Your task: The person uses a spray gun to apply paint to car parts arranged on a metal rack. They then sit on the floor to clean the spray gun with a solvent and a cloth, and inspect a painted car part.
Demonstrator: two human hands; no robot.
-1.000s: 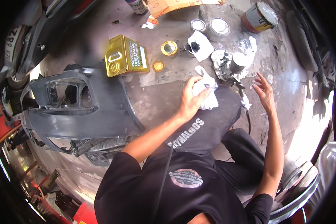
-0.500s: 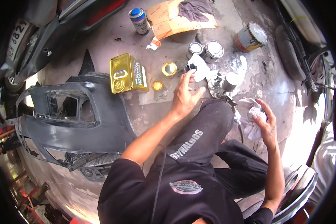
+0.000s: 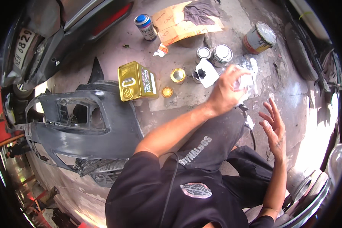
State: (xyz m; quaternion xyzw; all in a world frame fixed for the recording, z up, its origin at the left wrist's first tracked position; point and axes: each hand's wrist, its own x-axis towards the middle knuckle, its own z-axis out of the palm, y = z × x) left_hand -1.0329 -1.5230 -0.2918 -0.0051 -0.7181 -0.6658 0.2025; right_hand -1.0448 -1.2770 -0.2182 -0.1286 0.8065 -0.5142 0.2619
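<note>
Clock positions are read from the left hand.

Item: left hand [image 3: 228, 88], blurred. Fingers curled in closely on a pale bundle [image 3: 244, 81], apparently cloth, though its kind cannot be told for certain; the bundle is held at the fingertips, over the spot just above the spray gun [image 3: 244, 109].

Item: right hand [image 3: 274, 128], at 4 o'clock. Fingers spread, nothing held.

Item: spray gun, at 5 o'clock. Lower part seen only, with a dark hose [image 3: 253, 140] below it.

Item: white sheet with black patch [image 3: 209, 79], at 10 o'clock, near the knuckles, lying over a small can.

Item: two lidded cans, at 11 and 12 o'clock; gold tin [image 3: 145, 83], at 9 o'clock; grey bumper [image 3: 121, 133], between 8 and 9.

Handling notes, as judgement: light, even pressure is advised, with the bundle folded to a clean face. The spray gun is best steadied by the free right hand, lest it be tipped. The forearm should be kept clear of the white sheet, where wet paint may be picked up.
</note>
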